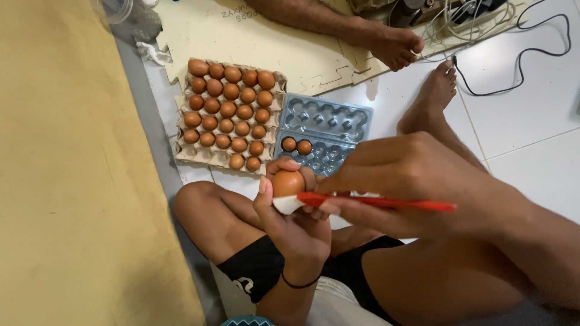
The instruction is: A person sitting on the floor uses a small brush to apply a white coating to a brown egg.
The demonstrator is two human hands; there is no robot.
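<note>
- My left hand [296, 226] has its grip closed around a brown egg [287, 183], held upright over my lap.
- My right hand [417, 181] pinches a red pen [386, 203], tip at the egg's lower side by a white scrap [286, 205].
- I judge marking is in hand; next needs a steady egg.
- Beyond the grip: a full cardboard tray [212, 156] and a grey plastic carton [329, 130] holding two eggs.

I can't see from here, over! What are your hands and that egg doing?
Left hand cups brown egg with white tissue. Right hand holds red pen against it. Grey carton has two eggs; cardboard tray nearly full. Nothing blocking.
</note>
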